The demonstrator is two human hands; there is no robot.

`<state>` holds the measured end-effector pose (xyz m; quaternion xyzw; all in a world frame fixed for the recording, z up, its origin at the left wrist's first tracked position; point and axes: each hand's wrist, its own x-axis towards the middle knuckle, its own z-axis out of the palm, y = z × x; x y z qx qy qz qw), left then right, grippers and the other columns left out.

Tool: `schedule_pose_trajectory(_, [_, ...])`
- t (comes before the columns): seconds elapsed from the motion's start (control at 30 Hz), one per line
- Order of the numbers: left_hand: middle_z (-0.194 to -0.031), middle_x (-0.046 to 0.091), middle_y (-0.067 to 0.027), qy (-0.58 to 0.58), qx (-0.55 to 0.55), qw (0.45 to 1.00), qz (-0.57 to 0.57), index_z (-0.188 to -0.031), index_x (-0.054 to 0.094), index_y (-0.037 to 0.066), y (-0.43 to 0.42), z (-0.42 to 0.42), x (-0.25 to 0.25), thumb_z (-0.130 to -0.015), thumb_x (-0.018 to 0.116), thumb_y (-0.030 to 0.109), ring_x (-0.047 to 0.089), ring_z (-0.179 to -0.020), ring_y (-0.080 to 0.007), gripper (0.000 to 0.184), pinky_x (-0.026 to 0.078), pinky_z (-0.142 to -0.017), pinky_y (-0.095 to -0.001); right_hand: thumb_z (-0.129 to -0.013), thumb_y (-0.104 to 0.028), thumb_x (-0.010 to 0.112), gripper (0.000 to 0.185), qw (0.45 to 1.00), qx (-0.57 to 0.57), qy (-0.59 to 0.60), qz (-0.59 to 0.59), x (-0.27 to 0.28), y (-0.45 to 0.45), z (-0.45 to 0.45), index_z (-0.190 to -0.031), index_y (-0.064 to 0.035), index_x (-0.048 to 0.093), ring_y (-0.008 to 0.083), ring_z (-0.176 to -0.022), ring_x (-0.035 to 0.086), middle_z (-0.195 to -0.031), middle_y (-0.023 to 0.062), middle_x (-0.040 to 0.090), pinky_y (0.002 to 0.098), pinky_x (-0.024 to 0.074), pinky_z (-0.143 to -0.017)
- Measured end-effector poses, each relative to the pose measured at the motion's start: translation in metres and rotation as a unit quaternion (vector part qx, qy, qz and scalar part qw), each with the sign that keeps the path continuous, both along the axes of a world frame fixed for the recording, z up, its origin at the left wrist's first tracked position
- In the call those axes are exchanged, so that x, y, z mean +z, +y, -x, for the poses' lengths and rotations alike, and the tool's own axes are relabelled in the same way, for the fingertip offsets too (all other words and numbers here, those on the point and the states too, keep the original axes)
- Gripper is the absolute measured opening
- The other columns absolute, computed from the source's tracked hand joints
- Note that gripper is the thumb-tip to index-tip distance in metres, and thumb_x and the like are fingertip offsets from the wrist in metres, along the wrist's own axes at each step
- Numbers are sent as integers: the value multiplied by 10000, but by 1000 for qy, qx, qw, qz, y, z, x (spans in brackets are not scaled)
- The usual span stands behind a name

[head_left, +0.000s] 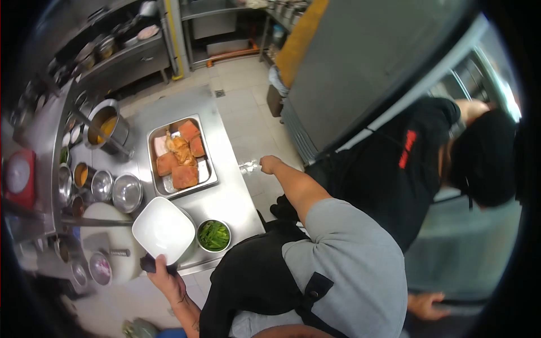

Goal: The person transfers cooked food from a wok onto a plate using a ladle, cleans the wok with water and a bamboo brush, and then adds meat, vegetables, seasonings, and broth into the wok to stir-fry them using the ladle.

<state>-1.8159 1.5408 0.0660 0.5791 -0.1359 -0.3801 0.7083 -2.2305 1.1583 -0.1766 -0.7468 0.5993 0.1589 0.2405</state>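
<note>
My left hand grips the near edge of a white square bowl, with a dark cloth bunched at the fingers. The bowl is tilted and looks empty. Beside it on the steel table sits a round bowl of green leaves. Behind is a steel tray with several orange-brown pieces and a crumpled orange-brown item. My right hand is stretched out past the table's right edge, above the floor, its fingers curled; whatever they hold, if anything, is hidden.
A co-worker in black bends by an open glass-fronted cabinet at right. Left stand a large pot, steel bowls, a round white board with a spatula, and a red scale. A large grey door rises ahead.
</note>
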Motion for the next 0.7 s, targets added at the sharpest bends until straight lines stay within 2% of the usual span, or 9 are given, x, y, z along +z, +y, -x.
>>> schedule_pose_trajectory(0.03, [-1169, 708, -121, 2, 23, 1000, -6, -1302, 608, -58, -3, 15, 8, -982, 667, 82, 707, -967, -208, 355, 587, -789, -329, -877, -173, 683, 405, 1000, 15, -18, 7, -11, -12, 4, -1262, -98, 783, 380, -1208, 714, -1270, 193, 759, 485, 565, -1040])
schedule_pose_trajectory(0.1, [-1113, 714, -106, 1, 53, 999, -13, -1274, 623, -40, -17, 47, 24, -983, 663, 78, 704, -862, -185, 317, 568, -666, -295, -873, -202, 699, 410, 997, 70, -7, 8, -34, -39, 15, -1257, -86, 784, 390, -1206, 711, -1279, 200, 755, 493, 563, -1041])
schedule_pose_trajectory(0.17, [-1092, 714, -98, 1, 85, 996, -30, -1275, 623, -33, -14, 67, 17, -984, 659, 73, 697, -830, -177, 313, 558, -645, -289, -872, -223, 704, 411, 991, 130, -10, 4, -58, -58, 29, -1244, -67, 785, 393, -1203, 710, -1275, 214, 752, 494, 560, -1048])
schedule_pose_trajectory(0.3, [-1030, 702, -84, 23, 127, 991, -28, -1250, 625, -9, -12, 109, 16, -972, 649, 46, 685, -768, -178, 285, 556, -605, -304, -887, -273, 697, 403, 987, 159, 4, -26, -76, -67, 66, -1220, -67, 796, 402, -1202, 706, -1266, 207, 756, 491, 549, -1067])
schedule_pose_trajectory(0.43, [-1015, 697, -93, 25, 126, 991, -30, -1239, 614, -4, 1, 133, 27, -960, 661, 54, 686, -742, -184, 289, 561, -568, -318, -906, -345, 678, 425, 984, 162, 70, -36, -145, -89, 113, -1197, -59, 801, 383, -1243, 684, -1301, 193, 746, 480, 536, -1089])
schedule_pose_trajectory(0.53, [-1019, 697, -99, 17, 135, 991, -18, -1228, 613, -8, 23, 136, 22, -961, 664, 64, 686, -735, -184, 281, 563, -553, -323, -906, -328, 701, 434, 989, 107, 83, -52, -104, -94, 119, -1242, -67, 790, 373, -1253, 681, -1304, 187, 748, 469, 533, -1097])
schedule_pose_trajectory(0.7, [-1018, 691, -97, 10, 202, 979, 11, -1205, 613, -11, 60, 140, 13, -969, 658, 64, 678, -729, -177, 252, 556, -557, -307, -890, -305, 761, 464, 992, 117, 46, -6, -21, -99, 88, -1302, -91, 773, 356, -1256, 687, -1330, 160, 749, 451, 536, -1094])
